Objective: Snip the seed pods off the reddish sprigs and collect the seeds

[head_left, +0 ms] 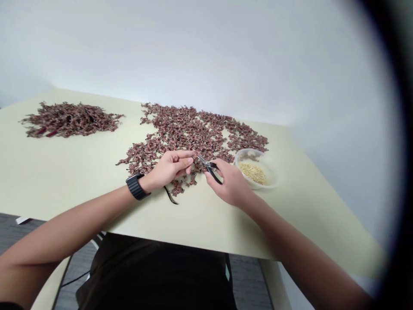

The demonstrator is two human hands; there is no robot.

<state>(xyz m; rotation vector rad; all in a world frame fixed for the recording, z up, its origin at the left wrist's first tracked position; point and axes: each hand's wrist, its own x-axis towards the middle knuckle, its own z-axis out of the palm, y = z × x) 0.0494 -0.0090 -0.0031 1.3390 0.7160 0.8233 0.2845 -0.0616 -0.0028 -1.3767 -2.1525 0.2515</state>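
Observation:
My left hand (171,169), with a dark watch on its wrist, pinches something small at the fingertips, too small to make out. My right hand (230,183) holds pliers (209,167) with black handles, their metal jaws touching or very near my left fingertips. Behind and beneath both hands many small reddish-brown pieces (187,129) lie spread over the table. To the right of my right hand sits a clear round bowl (273,184) with small gold-coloured bits (253,173) in it.
A denser heap of brown pieces (72,120) lies on the pale table (64,172) at the left. One black curved handle (171,197) shows below my left wrist. A pale wall (193,51) rises behind the table.

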